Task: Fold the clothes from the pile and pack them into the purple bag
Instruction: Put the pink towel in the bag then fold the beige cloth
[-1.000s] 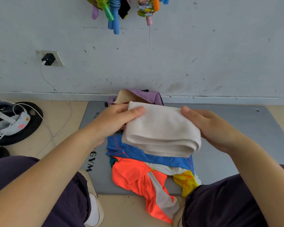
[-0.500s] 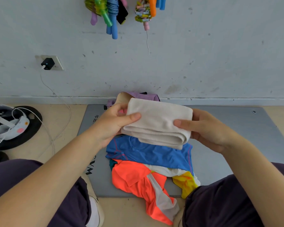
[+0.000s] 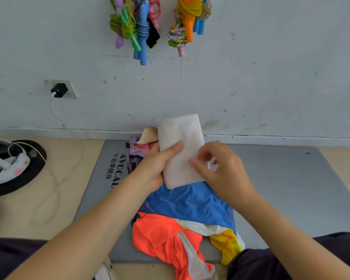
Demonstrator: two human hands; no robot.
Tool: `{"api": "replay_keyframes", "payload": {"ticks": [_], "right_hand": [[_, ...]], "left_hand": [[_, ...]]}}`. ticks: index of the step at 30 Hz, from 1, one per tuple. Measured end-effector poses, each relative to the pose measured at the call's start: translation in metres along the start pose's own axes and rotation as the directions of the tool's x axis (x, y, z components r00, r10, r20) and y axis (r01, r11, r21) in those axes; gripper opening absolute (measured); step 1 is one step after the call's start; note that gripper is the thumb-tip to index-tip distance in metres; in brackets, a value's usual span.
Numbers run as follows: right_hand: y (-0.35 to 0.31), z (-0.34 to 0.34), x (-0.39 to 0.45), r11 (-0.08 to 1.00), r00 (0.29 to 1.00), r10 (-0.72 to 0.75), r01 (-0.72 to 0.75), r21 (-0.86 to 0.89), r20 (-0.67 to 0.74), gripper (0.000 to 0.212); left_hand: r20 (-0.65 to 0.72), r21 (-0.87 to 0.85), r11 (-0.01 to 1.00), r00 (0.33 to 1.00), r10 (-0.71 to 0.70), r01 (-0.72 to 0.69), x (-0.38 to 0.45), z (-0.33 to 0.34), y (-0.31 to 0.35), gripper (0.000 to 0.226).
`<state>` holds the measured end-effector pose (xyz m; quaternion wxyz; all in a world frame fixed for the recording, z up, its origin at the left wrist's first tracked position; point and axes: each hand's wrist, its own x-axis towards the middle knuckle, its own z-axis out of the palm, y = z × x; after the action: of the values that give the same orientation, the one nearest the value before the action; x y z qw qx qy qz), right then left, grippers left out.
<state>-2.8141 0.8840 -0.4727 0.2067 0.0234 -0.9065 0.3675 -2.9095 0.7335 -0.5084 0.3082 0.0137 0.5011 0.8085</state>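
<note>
Now the left hand [image 3: 154, 164] grips a folded white cloth [image 3: 181, 150] along its left edge, thumb laid across the front, while the right hand [image 3: 222, 168], fingers curled and blurred, touches the cloth's right side; I cannot tell whether it pinches it. Held upright, the cloth stands just over the open purple bag [image 3: 136, 150] at 12 o'clock on the grey mat [image 3: 281, 188]. At 6 o'clock lies the pile: a blue garment [image 3: 190, 205] over an orange one [image 3: 160, 237], with yellow fabric [image 3: 226, 245] at 5 o'clock.
</note>
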Motion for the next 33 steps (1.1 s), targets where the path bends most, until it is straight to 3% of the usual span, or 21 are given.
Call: {"api": "replay_keyframes", "payload": {"ticks": [2, 4, 7, 9, 13, 16, 18, 20, 22, 23, 25, 27, 30, 32, 33], "right_hand": [[0.02, -0.002, 0.016, 0.95, 0.949, 0.31, -0.306, 0.069, -0.058, 0.03], [0.038, 0.007, 0.028, 0.849, 0.854, 0.511, -0.519, 0.097, 0.096, 0.039], [0.062, 0.038, 0.034, 0.837, 0.815, 0.504, -0.543, 0.072, 0.285, 0.041], [0.078, 0.058, 0.039, 0.772, 0.741, 0.527, -0.622, 0.128, 0.416, 0.05], [0.121, 0.091, 0.059, 0.659, 0.637, 0.58, -0.733, 0.167, 0.508, 0.074], [0.148, 0.122, 0.07, 0.435, 0.564, 0.465, -0.817, 0.379, 0.682, 0.066], [0.167, 0.136, 0.082, 0.433, 0.557, 0.486, -0.823, 0.369, 0.673, 0.051], [0.187, 0.147, 0.1, 0.482, 0.597, 0.578, -0.8, 0.358, 0.556, 0.038], [0.203, 0.156, 0.124, 0.556, 0.674, 0.641, -0.738, 0.383, 0.368, 0.035], [0.209, 0.162, 0.138, 0.602, 0.713, 0.644, -0.696, 0.393, 0.276, 0.036], [0.22, 0.181, 0.165, 0.717, 0.802, 0.565, -0.594, 0.364, 0.195, 0.039], [0.23, 0.212, 0.187, 0.835, 0.85, 0.446, -0.508, 0.21, 0.282, 0.04], [0.261, 0.265, 0.199, 0.909, 0.735, 0.416, -0.351, -0.224, 0.536, 0.042], [0.287, 0.283, 0.198, 0.839, 0.699, 0.504, -0.257, -0.48, 0.507, 0.043], [0.299, 0.287, 0.199, 0.785, 0.731, 0.544, -0.269, -0.558, 0.413, 0.042]], "left_hand": [[0.026, -0.018, 0.999, 0.999, 0.037, -0.036, 0.012, -0.005, -0.008, 0.055], [0.045, -0.021, 0.998, 0.997, 0.063, -0.062, 0.026, -0.01, -0.017, 0.056], [-0.009, -0.001, 0.998, 0.998, 0.055, -0.055, 0.048, -0.022, -0.029, 0.059], [-0.036, 0.009, 1.0, 0.999, 0.026, -0.026, 0.064, -0.037, -0.036, 0.058], [-0.051, -0.013, 0.999, 0.998, -0.033, 0.033, 0.102, -0.07, -0.052, 0.055], [-0.033, 0.068, 0.995, 0.997, -0.074, 0.077, 0.134, -0.088, -0.064, 0.056], [-0.121, 0.229, 0.97, 0.991, -0.056, 0.083, 0.155, -0.103, -0.07, 0.055], [-0.235, 0.506, 0.861, 0.968, 0.089, 0.044, 0.175, -0.126, -0.076, 0.045], [-0.223, 0.852, 0.523, 0.923, 0.312, 0.029, 0.19, -0.156, -0.086, 0.043], [-0.155, 0.942, 0.336, 0.918, 0.365, 0.025, 0.196, -0.171, -0.092, 0.046], [-0.07, 0.993, 0.112, 0.931, 0.359, 0.031, 0.202, -0.192, -0.103, 0.053], [-0.063, 0.998, 0.022, 0.935, 0.348, 0.059, 0.207, -0.206, -0.113, 0.062], [-0.073, 0.994, -0.053, 0.928, 0.366, 0.099, 0.211, -0.217, -0.125, 0.066], [-0.068, 0.991, -0.085, 0.928, 0.367, 0.106, 0.213, -0.22, -0.131, 0.065], [-0.068, 0.99, -0.09, 0.929, 0.365, 0.108, 0.215, -0.222, -0.134, 0.065]]}}
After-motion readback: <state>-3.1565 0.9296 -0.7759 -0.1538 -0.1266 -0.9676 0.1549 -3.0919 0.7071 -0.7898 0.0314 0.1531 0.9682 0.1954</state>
